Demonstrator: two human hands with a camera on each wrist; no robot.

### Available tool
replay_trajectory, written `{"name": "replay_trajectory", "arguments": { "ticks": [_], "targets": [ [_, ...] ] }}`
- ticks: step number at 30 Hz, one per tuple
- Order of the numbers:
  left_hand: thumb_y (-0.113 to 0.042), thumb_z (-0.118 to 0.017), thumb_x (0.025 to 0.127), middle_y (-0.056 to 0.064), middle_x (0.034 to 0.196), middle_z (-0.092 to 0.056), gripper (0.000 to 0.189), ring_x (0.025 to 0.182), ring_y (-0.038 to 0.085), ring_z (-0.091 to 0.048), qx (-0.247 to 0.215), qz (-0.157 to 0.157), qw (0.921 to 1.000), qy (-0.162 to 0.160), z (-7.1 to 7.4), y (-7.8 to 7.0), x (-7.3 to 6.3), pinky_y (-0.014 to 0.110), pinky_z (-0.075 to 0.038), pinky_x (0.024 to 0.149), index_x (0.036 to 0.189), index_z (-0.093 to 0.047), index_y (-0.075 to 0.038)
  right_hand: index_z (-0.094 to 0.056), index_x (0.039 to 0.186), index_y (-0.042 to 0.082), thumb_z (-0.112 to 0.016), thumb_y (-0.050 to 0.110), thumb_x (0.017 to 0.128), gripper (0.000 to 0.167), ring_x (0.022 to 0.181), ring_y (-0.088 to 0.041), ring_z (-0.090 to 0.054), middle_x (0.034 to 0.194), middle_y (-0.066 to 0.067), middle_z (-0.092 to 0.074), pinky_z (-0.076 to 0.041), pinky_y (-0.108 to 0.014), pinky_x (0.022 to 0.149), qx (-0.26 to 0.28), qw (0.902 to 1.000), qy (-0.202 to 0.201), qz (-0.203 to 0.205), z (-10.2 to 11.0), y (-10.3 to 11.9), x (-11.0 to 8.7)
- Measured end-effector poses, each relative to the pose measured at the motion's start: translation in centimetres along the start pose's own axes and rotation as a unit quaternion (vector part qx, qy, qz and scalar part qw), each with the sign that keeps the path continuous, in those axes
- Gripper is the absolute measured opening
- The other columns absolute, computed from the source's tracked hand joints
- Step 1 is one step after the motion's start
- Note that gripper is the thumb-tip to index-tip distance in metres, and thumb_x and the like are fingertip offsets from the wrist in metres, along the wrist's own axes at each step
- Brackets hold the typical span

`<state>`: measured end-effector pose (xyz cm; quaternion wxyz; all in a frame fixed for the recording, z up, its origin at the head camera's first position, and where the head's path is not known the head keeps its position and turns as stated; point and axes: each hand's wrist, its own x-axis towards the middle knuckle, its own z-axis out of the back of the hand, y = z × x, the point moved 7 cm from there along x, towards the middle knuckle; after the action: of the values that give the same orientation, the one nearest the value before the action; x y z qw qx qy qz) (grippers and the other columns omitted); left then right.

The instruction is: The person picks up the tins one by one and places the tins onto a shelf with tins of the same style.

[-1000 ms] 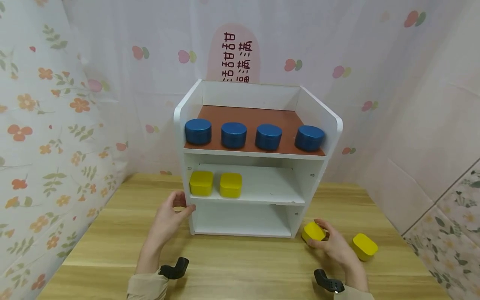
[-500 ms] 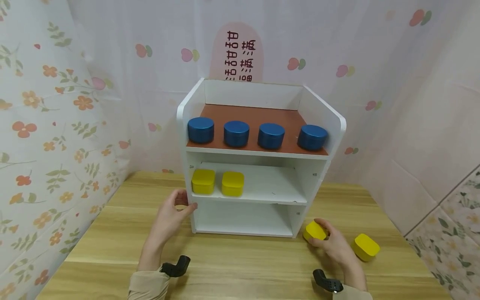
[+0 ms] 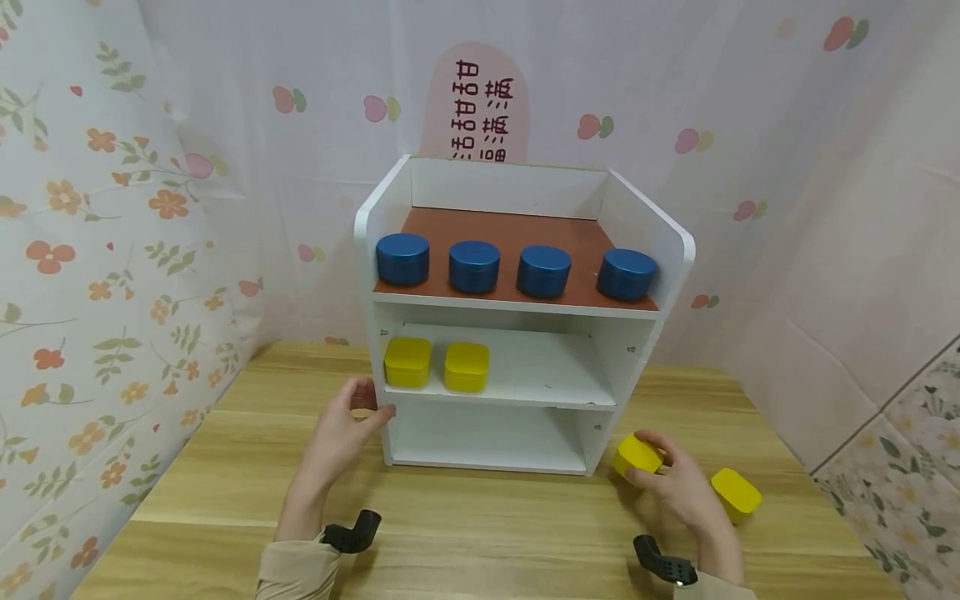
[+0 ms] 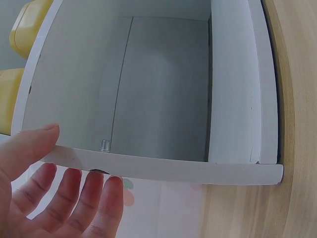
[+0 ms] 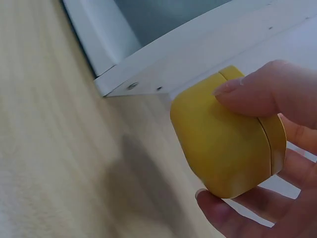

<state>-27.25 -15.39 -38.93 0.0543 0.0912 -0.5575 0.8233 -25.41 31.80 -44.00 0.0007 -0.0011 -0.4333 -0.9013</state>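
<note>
My left hand (image 3: 336, 433) holds the left side panel of a small white shelf unit (image 3: 491, 312). In the left wrist view the thumb lies on the inner side of the panel (image 4: 168, 170) and the fingers are along its outer side. My right hand (image 3: 681, 483) grips a yellow rounded-square tin (image 5: 223, 134) between thumb and fingers, beside the unit's lower right corner. Below the tin, its shadow falls on the wood in the right wrist view. Another yellow tin (image 3: 737, 493) sits on the table, right of that hand.
Two yellow tins, a left one (image 3: 407, 362) and its neighbour (image 3: 467, 367), stand on the middle shelf. Several round blue tins (image 3: 474, 267) line the brown top board (image 3: 504, 229). Floral curtains (image 3: 300, 208) hang behind the wood-grain table (image 3: 480, 533).
My right hand has raised the yellow tin slightly off the table and moved it a little to the right. The left hand stays on the side panel.
</note>
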Motion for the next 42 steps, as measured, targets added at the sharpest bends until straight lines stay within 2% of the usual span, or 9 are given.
{"name": "replay_trajectory", "arguments": {
  "ticks": [8, 11, 15, 19, 24, 28, 32, 36, 42],
  "targets": [
    [-0.012, -0.072, 0.09, 0.012, 0.111, -0.059, 0.036, 0.106, 0.026, -0.055, 0.003, 0.001, 1.0, -0.001, 0.0, 0.0, 0.0, 0.04, -0.05, 0.087, 0.121, -0.054, -0.005, -0.038, 0.144, 0.002, -0.075, 0.017, 0.087, 0.07, 0.109, -0.035, -0.053, 0.139, -0.026, -0.042, -0.049, -0.025, 0.075, 0.031, 0.9988, -0.016, 0.034, 1.6, 2.1, -0.8],
    [-0.012, -0.072, 0.09, 0.012, 0.111, -0.059, 0.036, 0.107, 0.027, -0.055, 0.004, 0.002, 1.0, -0.002, 0.0, 0.0, 0.0, 0.04, -0.05, 0.087, 0.12, -0.054, -0.004, -0.039, 0.144, 0.0, -0.075, 0.016, 0.088, 0.068, 0.111, -0.034, -0.05, 0.137, -0.025, -0.044, -0.05, -0.022, 0.075, 0.016, 0.9976, -0.033, 0.059, 2.4, 3.0, -1.2],
    [-0.012, -0.072, 0.09, 0.013, 0.112, -0.059, 0.037, 0.107, 0.027, -0.055, 0.001, 0.004, 1.0, -0.005, 0.1, -0.1, 0.0, 0.041, -0.05, 0.088, 0.121, -0.054, -0.004, -0.043, 0.142, 0.002, -0.076, 0.017, 0.087, 0.065, 0.103, -0.031, -0.054, 0.133, -0.022, -0.048, -0.051, -0.023, 0.073, -0.004, 0.9942, -0.059, 0.09, 3.5, 4.4, -1.7],
    [-0.012, -0.072, 0.089, 0.012, 0.111, -0.059, 0.036, 0.107, 0.027, -0.055, 0.002, 0.003, 1.0, -0.008, 0.2, -0.1, 0.0, 0.041, -0.05, 0.088, 0.121, -0.055, -0.005, -0.044, 0.142, 0.004, -0.076, 0.018, 0.087, 0.065, 0.092, -0.026, -0.06, 0.132, -0.023, -0.049, -0.053, -0.024, 0.07, -0.01, 0.9931, -0.065, 0.097, 4.2, 5.5, -2.2],
    [-0.011, -0.072, 0.089, 0.012, 0.109, -0.059, 0.034, 0.105, 0.026, -0.056, 0.001, -0.001, 1.0, -0.008, 0.2, 0.0, 0.0, 0.041, -0.05, 0.087, 0.118, -0.055, -0.004, -0.042, 0.144, 0.006, -0.075, 0.022, 0.088, 0.067, 0.089, -0.023, -0.061, 0.132, -0.024, -0.047, -0.053, -0.026, 0.067, -0.018, 0.9937, -0.062, 0.091, 5.0, 6.3, -3.1],
    [-0.011, -0.072, 0.09, 0.012, 0.11, -0.059, 0.034, 0.106, 0.027, -0.056, 0.0, 0.002, 1.0, -0.008, 0.2, 0.0, -0.1, 0.041, -0.05, 0.087, 0.119, -0.055, -0.004, -0.043, 0.144, 0.007, -0.076, 0.018, 0.087, 0.067, 0.086, -0.014, -0.061, 0.132, -0.022, -0.048, -0.053, -0.025, 0.066, -0.022, 0.9917, -0.071, 0.105, 5.4, 7.2, -3.6],
    [-0.011, -0.072, 0.089, 0.012, 0.109, -0.059, 0.034, 0.106, 0.027, -0.056, -0.003, 0.001, 1.0, -0.009, 0.3, 0.1, -0.1, 0.041, -0.05, 0.087, 0.118, -0.055, -0.004, -0.045, 0.142, 0.007, -0.077, 0.014, 0.086, 0.065, 0.09, -0.005, -0.056, 0.132, -0.017, -0.048, -0.051, -0.02, 0.069, -0.029, 0.9866, -0.086, 0.135, 5.8, 8.5, -4.2],
    [-0.01, -0.073, 0.089, 0.012, 0.108, -0.06, 0.034, 0.105, 0.026, -0.056, -0.005, -0.002, 0.9999, -0.01, 0.1, 0.1, 0.0, 0.04, -0.051, 0.086, 0.118, -0.055, -0.005, -0.049, 0.139, 0.007, -0.078, 0.008, 0.084, 0.062, 0.101, -0.005, -0.05, 0.131, -0.011, -0.049, -0.046, -0.011, 0.079, -0.024, 0.9779, -0.095, 0.185, 5.5, 10.3, -5.0],
    [-0.01, -0.073, 0.088, 0.011, 0.106, -0.06, 0.035, 0.104, 0.026, -0.056, -0.007, 0.001, 0.9999, -0.008, 0.0, 0.2, 0.0, 0.039, -0.051, 0.085, 0.118, -0.055, -0.005, -0.055, 0.135, 0.011, -0.08, 0.001, 0.079, 0.063, 0.105, -0.011, -0.051, 0.129, -0.002, -0.052, -0.044, -0.012, 0.086, -0.003, 0.9649, -0.062, 0.255, 3.5, 13.4, -5.1]
  ]
}}
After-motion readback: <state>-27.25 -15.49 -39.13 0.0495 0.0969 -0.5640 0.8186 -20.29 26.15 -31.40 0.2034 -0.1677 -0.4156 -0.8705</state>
